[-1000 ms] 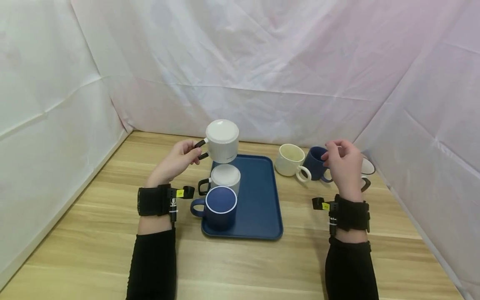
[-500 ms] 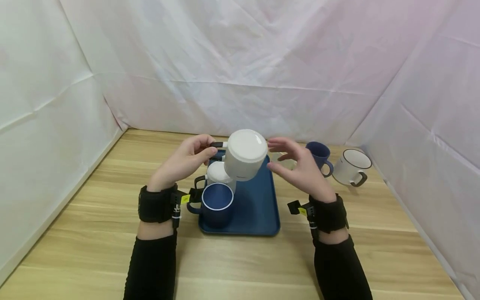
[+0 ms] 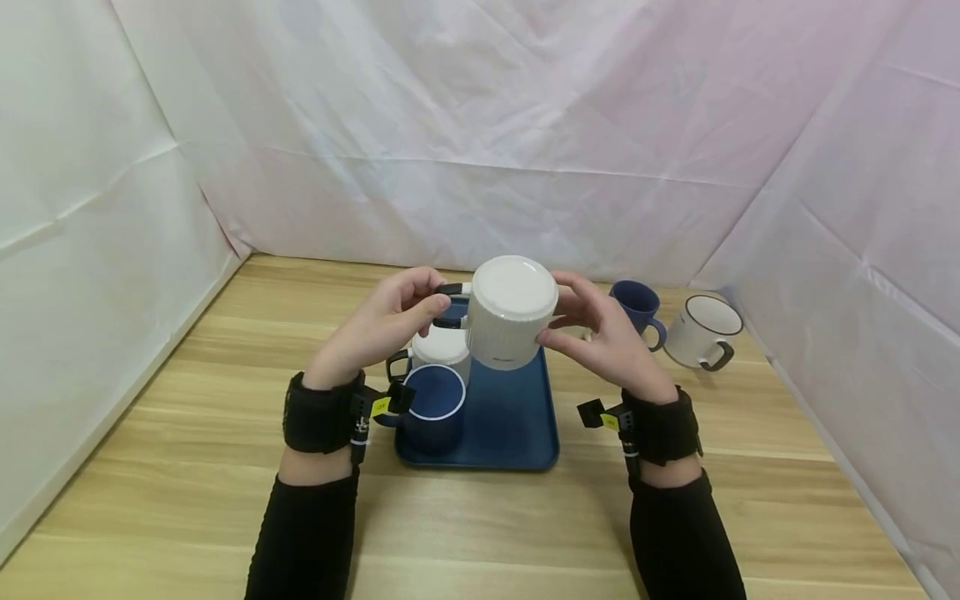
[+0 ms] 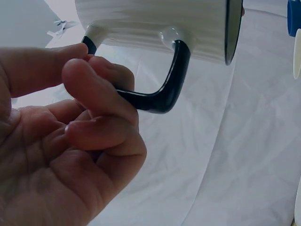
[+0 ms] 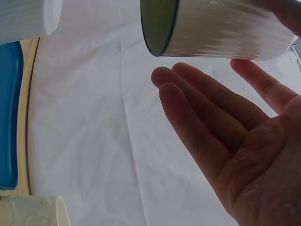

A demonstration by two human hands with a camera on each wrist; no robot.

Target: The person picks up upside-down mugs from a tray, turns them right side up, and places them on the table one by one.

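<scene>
A white ribbed mug [image 3: 512, 310] with a black handle [image 3: 450, 290] hangs bottom-up and tilted above the blue tray [image 3: 517, 417]. My left hand [image 3: 420, 304] pinches that handle [image 4: 160, 101] between thumb and fingers [image 4: 94, 75]. My right hand [image 3: 558, 321] lies against the mug's right side with its fingers nearly straight. In the right wrist view the mug [image 5: 221, 28] sits just above the spread fingers [image 5: 188, 89], its dark rim facing left. On the tray's left side stand a blue mug [image 3: 431, 408] and, behind it, an upturned white mug [image 3: 441, 350].
To the right of the tray, on the wooden table [image 3: 187, 500], stand a dark blue mug [image 3: 637, 302] and a white mug with a dark rim [image 3: 701, 332]. White cloth walls close in the back and both sides.
My left hand has carried the white mug rightward over the tray. My right hand left the mugs at the right and came across to touch the held mug's side.
</scene>
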